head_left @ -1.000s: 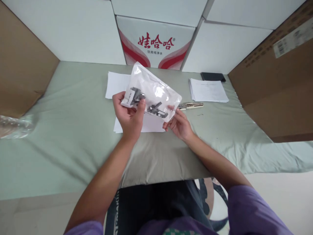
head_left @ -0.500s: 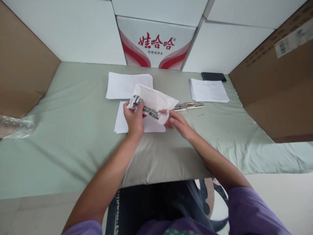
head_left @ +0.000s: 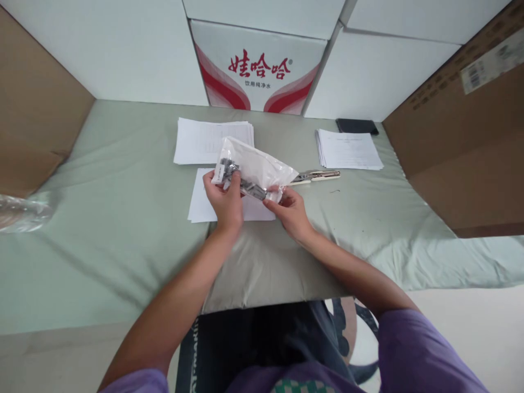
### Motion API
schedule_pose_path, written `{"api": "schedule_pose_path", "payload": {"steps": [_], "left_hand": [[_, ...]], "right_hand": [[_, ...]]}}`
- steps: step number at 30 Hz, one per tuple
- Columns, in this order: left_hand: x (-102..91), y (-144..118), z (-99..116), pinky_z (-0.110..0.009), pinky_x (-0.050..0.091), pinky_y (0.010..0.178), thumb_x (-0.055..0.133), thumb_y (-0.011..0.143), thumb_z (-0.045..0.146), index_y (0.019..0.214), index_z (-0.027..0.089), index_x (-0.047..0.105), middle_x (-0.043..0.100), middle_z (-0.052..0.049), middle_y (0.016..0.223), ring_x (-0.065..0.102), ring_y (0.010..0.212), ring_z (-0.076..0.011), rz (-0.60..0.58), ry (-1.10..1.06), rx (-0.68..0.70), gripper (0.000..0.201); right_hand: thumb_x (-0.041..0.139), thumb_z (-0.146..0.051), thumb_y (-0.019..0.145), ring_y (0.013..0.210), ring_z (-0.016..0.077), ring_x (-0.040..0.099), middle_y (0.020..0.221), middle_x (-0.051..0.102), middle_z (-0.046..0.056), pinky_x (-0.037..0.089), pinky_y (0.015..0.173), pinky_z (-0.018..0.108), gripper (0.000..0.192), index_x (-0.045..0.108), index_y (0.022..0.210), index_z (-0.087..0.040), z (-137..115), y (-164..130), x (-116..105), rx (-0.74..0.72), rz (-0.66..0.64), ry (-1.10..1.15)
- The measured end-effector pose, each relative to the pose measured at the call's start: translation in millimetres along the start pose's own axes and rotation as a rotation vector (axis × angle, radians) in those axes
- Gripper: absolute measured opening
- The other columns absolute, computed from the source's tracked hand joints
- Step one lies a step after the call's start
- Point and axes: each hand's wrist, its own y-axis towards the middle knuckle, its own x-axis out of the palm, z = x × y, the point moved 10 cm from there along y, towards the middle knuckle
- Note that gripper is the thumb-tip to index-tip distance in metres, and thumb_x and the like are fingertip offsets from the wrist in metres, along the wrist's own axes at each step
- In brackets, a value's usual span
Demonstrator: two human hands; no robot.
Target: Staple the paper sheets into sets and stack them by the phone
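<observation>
I am looking down at my two bare hands, which together hold a clear plastic bag (head_left: 256,166) just above the middle of a tabletop (head_left: 123,218) covered in pale green cloth. My left hand (head_left: 224,199) has its fingers curled shut around the bag's left end, thumb on the near side, pinching a small white label and some dark metal parts (head_left: 241,183) that show through the plastic. My right hand (head_left: 289,210) pinches the bag's lower right corner between thumb and fingertips, fingers closed on the plastic. The bag slopes from upper left to lower right, its far edge lifted off the surface. Directly under the bag lies a white sheet of paper (head_left: 200,204), and just beyond the bag, farther from me, sits a short stack of white papers (head_left: 196,141). To the right of the bag, near its right tip, lies a pale-handled tool (head_left: 317,176); I cannot tell what kind. Farther right of the bag is another paper stack (head_left: 347,150), with a flat black object (head_left: 357,126) just behind it. Behind the bag, at the far edge, stands a white box with red printing (head_left: 257,71). Brown cardboard (head_left: 462,136) rises well to the right of the bag, and crumpled clear plastic (head_left: 24,210) lies far to its left.
</observation>
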Motion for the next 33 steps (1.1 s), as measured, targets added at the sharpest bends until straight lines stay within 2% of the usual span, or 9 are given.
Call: {"api": "schedule_pose_path", "payload": {"steps": [4,6,10,14,17,21,24,28,33], "left_hand": [[-3.0,4,4,-0.025,0.056,0.07,0.082,0.074,0.055,0.11,0.026,0.05,0.066,-0.003,0.102,0.068,0.086,-0.015,0.017,-0.005,0.049,0.056],[-3.7,5,5,-0.024,0.056,0.07,0.081,0.075,0.055,0.11,0.026,0.049,0.066,-0.003,0.102,0.068,0.086,-0.0143,0.02,-0.001,0.066,0.055],[-3.9,5,7,-0.023,0.056,0.069,0.08,0.077,0.055,0.111,0.026,0.048,0.066,-0.003,0.104,0.067,0.085,-0.0134,0.025,-0.019,0.086,0.055],[-3.3,4,6,-0.023,0.055,0.066,0.082,0.074,0.054,0.109,0.026,0.048,0.064,-0.003,0.104,0.066,0.084,-0.0132,0.031,-0.005,0.064,0.057],[-2.0,4,4,-0.022,0.055,0.066,0.082,0.073,0.054,0.11,0.026,0.048,0.064,-0.002,0.104,0.066,0.084,-0.0129,0.024,0.005,0.037,0.057],[-2.4,3,4,-0.023,0.055,0.066,0.083,0.073,0.054,0.109,0.026,0.049,0.065,-0.002,0.101,0.066,0.083,-0.0133,0.029,-0.002,0.022,0.057],[-2.4,4,4,-0.023,0.055,0.066,0.083,0.073,0.054,0.109,0.026,0.05,0.065,-0.001,0.101,0.067,0.083,-0.0134,0.028,-0.01,0.036,0.056],[-0.7,3,4,-0.023,0.055,0.067,0.082,0.072,0.055,0.107,0.025,0.05,0.065,-0.001,0.1,0.067,0.084,-0.0137,0.017,-0.009,0.04,0.056],[0.1,2,-3,-0.023,0.055,0.066,0.085,0.071,0.053,0.106,0.025,0.05,0.065,-0.002,0.099,0.067,0.082,-0.0134,0.017,-0.047,-0.033,0.056]], "right_hand": [[0.085,-0.052,0.072,0.062,0.0112,0.044,0.066,0.051,-0.003,0.037,0.059,0.026,0.045,0.076,0.105,-0.022,-3,1,3,0.015,-0.066,-0.109],[0.086,-0.052,0.071,0.06,0.0109,0.041,0.064,0.046,-0.004,0.034,0.057,0.026,0.05,0.076,0.111,-0.023,-4,-1,10,0.021,-0.112,-0.128],[0.088,-0.052,0.066,0.062,0.011,0.042,0.069,0.048,-0.004,0.036,0.057,0.026,0.058,0.069,0.113,-0.023,-3,-2,20,0.012,-0.12,-0.08],[0.084,-0.049,0.07,0.064,0.0101,0.043,0.074,0.049,-0.004,0.038,0.06,0.025,0.044,0.059,0.095,-0.023,-4,0,17,-0.055,-0.061,-0.042],[0.083,-0.05,0.07,0.066,0.0106,0.043,0.075,0.048,-0.004,0.039,0.062,0.025,0.045,0.051,0.088,-0.023,-4,2,12,-0.062,-0.026,-0.048],[0.082,-0.049,0.073,0.065,0.0108,0.043,0.075,0.051,-0.003,0.037,0.06,0.025,0.041,0.059,0.095,-0.023,-6,4,12,-0.065,-0.047,-0.051],[0.08,-0.05,0.076,0.059,0.0103,0.039,0.067,0.045,-0.005,0.033,0.057,0.025,0.038,0.063,0.097,-0.023,-2,6,15,-0.04,-0.095,-0.098],[0.079,-0.051,0.077,0.058,0.0097,0.038,0.067,0.046,-0.005,0.031,0.055,0.025,0.037,0.06,0.091,-0.022,2,10,13,-0.047,-0.124,-0.142],[0.076,-0.051,0.079,0.057,0.0093,0.035,0.068,0.045,-0.005,0.029,0.055,0.025,0.036,0.056,0.089,-0.022,2,11,9,-0.071,-0.124,-0.22]]}}
